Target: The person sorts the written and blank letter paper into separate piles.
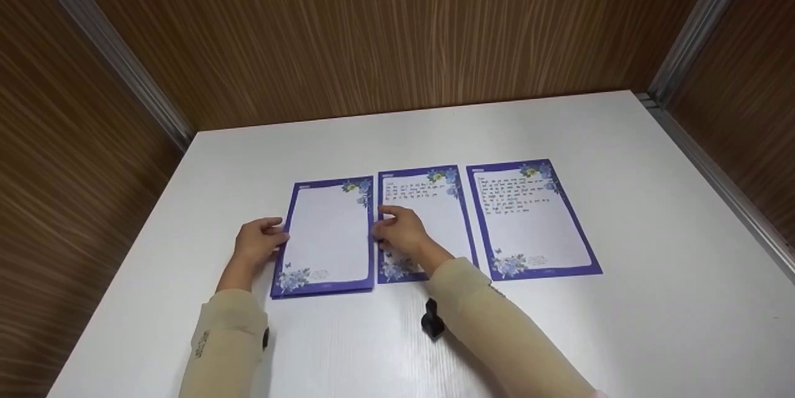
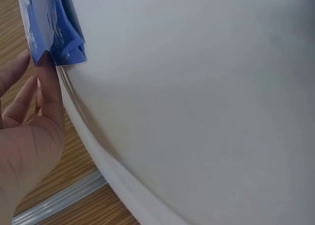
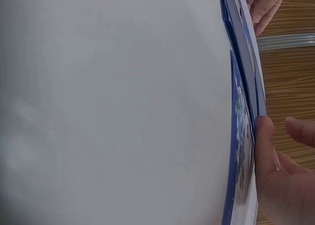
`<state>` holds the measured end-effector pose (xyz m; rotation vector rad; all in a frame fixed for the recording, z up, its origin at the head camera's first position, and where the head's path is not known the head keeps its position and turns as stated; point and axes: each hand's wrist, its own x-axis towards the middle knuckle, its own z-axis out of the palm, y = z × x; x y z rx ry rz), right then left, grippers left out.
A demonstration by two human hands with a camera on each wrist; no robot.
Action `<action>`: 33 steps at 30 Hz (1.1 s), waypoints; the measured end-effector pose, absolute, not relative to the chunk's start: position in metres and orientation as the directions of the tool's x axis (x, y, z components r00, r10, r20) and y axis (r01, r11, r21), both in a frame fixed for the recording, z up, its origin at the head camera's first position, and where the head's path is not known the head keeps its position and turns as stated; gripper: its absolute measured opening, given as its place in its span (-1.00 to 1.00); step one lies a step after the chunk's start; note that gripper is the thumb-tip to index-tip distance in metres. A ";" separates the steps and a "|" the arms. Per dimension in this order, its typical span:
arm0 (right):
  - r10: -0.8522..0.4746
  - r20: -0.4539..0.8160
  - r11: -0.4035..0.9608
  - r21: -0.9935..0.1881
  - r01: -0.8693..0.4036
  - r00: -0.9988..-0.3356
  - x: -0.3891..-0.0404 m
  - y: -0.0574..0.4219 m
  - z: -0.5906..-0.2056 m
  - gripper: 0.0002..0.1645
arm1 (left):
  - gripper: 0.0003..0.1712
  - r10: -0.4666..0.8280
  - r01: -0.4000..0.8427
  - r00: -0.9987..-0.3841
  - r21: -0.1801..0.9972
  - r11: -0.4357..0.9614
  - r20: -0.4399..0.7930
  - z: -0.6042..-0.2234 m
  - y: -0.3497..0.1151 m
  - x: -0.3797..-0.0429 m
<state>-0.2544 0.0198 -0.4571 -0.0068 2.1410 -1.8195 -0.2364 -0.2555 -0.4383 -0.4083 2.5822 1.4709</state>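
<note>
A pile of purple-bordered letter paper [image 1: 329, 230] lies on the left, its top sheet without handwriting and decorated with blue flowers at two corners. My left hand [image 1: 256, 243] is at its left edge, and in the left wrist view the thumb [image 2: 49, 84] touches the paper's edge. At the opposite edge rests my right hand [image 1: 402, 233], above a matching sheet [image 1: 431, 218] with a few lines of handwriting, part of which it covers. In the right wrist view the right thumb [image 3: 265, 141] touches the pile's side. Neither hand's fingers are curled round the paper.
A third purple-bordered sheet [image 1: 540, 236], with more handwritten lines, lies at the right. Beside the right sleeve is a small black object [image 1: 431, 320], partly hidden. Wood-grain panels [image 1: 397, 31] stand along the back and sides of the white table [image 1: 348, 348].
</note>
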 end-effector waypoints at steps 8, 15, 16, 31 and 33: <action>-0.221 -0.256 0.179 -0.959 0.219 -0.941 -0.254 0.021 -0.457 -0.32 | -0.48 -0.177 -0.303 -0.953 0.820 0.486 -0.247 -0.438 -0.258 -0.234; -0.206 -0.233 0.162 -0.966 0.201 -0.950 -0.253 0.022 -0.457 -0.33 | -0.49 -0.217 -0.310 -0.948 0.821 0.479 -0.231 -0.439 -0.259 -0.233; -0.203 -0.230 0.156 -0.967 0.201 -0.952 -0.253 0.023 -0.457 -0.33 | -0.49 -0.223 -0.310 -0.948 0.823 0.475 -0.228 -0.439 -0.259 -0.234; -0.132 -0.170 0.085 -0.983 0.160 -0.977 -0.260 0.047 -0.461 -0.39 | -0.42 -0.175 -0.259 -0.964 0.863 0.434 -0.201 -0.442 -0.232 -0.241; -0.112 -0.166 0.087 -0.984 0.157 -0.980 -0.262 0.052 -0.462 -0.39 | -0.43 -0.158 -0.245 -0.968 0.870 0.428 -0.194 -0.444 -0.225 -0.243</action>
